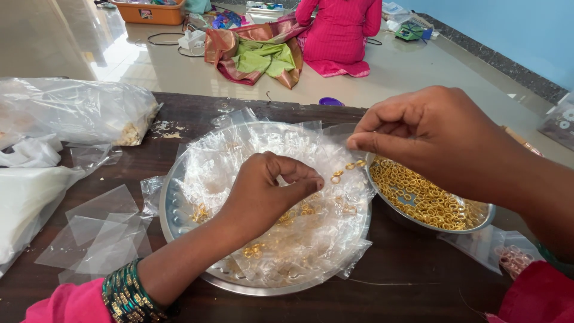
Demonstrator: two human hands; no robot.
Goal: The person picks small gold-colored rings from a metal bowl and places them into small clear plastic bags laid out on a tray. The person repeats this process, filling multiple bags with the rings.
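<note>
Nearest, the left hand [263, 191] pinches a clear plastic pouch [335, 157] open above the steel plate [170, 209]. The right hand [430, 134], grip pinched on its edge, steadies it beside the bowl of gold rings [427, 200].

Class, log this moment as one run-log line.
left hand: pinching clear packet | right hand: pinching its top edge | gold rings: in steel bowl | steel plate: heaped packets

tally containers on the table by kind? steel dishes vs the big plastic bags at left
Steel plate, piled with small clear packets: 1
Steel bowl of gold rings: 1
Big plastic bags at left: 2
Total: 4
Left hand is over the plate; right hand pinches a clear packet above the bowl's near rim.
</note>
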